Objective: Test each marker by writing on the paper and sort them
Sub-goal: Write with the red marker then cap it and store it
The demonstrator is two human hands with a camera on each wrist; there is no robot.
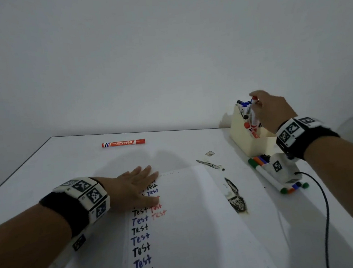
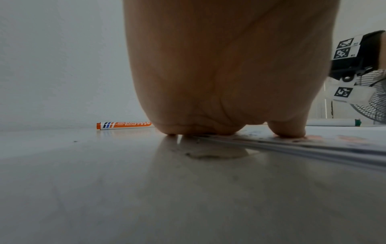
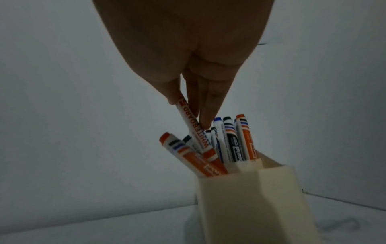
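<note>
My left hand (image 1: 137,186) lies flat, fingers straight, pressing the top left of the white paper (image 1: 191,218), which carries a column of "Test" words in black, blue and red. In the left wrist view the palm (image 2: 219,82) rests on the paper's edge (image 2: 313,148). My right hand (image 1: 269,108) hovers over the cream holder (image 1: 251,142) at the back right and pinches a red-and-white whiteboard marker (image 3: 194,128) that stands in it among several other markers (image 3: 231,142). A lone red marker (image 1: 123,143) lies near the table's far edge.
Several thin markers (image 1: 268,175) with green, orange and blue ends lie in a row in front of the holder. A black cable (image 1: 326,217) runs down the right side. Dark stains (image 1: 237,201) mark the table beside the paper. A fan (image 2: 374,99) stands beyond.
</note>
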